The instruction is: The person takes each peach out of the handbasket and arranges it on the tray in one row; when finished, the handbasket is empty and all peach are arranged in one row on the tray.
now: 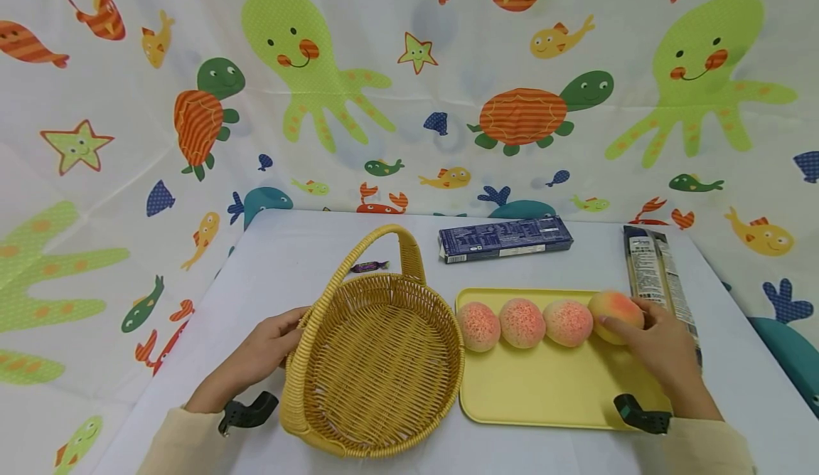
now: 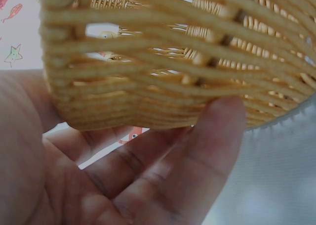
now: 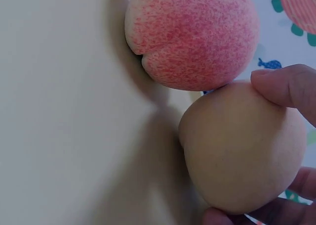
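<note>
My left hand [image 1: 271, 343] holds the left side of a yellow woven basket [image 1: 441, 418] with an arched handle. In the left wrist view, a fingertip [image 2: 224, 118] rests on the basket wall [image 2: 148, 101], and other fingers reach beneath its lower edge. Inside, the basket holds nothing. My right hand [image 1: 668, 343] grips a yellow peach [image 1: 616, 311] with a red blush, at the right end of a row on a yellow tray [image 1: 531, 397]. Beside it lie three pink speckled peaches [image 1: 568, 323]. The right wrist view shows the gripped peach [image 3: 242, 146] against the nearest pink one [image 3: 197, 37].
Behind the tray lies a dark blue box [image 1: 505, 239]. A long clear-and-dark packet [image 1: 655, 269] lies right of the tray, close to my right hand. A small purple wrapped candy [image 1: 369, 267] sits behind the basket. A sea-animal curtain [image 1: 397, 27] hangs behind the white table.
</note>
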`<action>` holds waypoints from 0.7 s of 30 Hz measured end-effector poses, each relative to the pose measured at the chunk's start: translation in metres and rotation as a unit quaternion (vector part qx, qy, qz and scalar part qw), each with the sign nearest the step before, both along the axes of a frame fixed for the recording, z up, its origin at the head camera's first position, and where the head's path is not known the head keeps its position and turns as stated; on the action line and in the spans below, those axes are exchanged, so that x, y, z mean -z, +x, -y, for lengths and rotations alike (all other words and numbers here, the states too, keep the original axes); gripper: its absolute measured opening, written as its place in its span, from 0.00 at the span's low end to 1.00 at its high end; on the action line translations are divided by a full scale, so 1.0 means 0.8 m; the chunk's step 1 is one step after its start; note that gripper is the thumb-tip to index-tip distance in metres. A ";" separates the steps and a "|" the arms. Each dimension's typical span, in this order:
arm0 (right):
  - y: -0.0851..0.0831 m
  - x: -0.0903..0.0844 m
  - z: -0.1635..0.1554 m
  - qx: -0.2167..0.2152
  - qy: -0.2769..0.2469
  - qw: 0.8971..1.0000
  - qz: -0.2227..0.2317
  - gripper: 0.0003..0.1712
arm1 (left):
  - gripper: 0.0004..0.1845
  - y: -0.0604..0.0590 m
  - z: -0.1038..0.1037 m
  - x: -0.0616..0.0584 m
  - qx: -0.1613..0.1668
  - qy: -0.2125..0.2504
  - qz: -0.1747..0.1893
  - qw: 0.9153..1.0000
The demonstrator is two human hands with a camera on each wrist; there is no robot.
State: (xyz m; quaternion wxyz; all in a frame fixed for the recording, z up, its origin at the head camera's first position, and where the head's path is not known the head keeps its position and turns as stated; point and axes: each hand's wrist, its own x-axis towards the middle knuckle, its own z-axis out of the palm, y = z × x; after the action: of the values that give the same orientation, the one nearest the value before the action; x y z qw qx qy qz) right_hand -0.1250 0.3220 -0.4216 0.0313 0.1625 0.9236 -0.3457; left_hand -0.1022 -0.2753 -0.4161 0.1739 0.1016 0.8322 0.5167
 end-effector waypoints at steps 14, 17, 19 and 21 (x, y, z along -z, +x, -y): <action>0.001 -0.006 0.004 -0.011 0.050 0.999 0.012 0.58 | 0.27 0.000 0.000 0.000 0.003 0.000 -0.002 1.000; 0.001 -0.010 0.004 -0.018 0.057 0.998 0.029 0.60 | 0.27 0.000 0.000 0.000 0.002 -0.001 -0.004 1.000; 0.001 -0.012 0.004 -0.021 0.062 0.997 0.040 0.61 | 0.27 0.001 0.000 0.000 0.002 -0.003 -0.005 1.000; 0.001 -0.014 0.004 -0.024 0.067 0.996 0.046 0.61 | 0.27 0.001 0.000 0.000 0.002 -0.002 -0.004 1.000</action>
State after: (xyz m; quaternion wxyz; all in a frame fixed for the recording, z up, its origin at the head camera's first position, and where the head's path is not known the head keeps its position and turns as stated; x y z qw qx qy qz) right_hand -0.1243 0.3189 -0.4107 0.0710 0.1574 0.9460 -0.2743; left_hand -0.1016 -0.2751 -0.4159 0.1716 0.1051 0.8335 0.5145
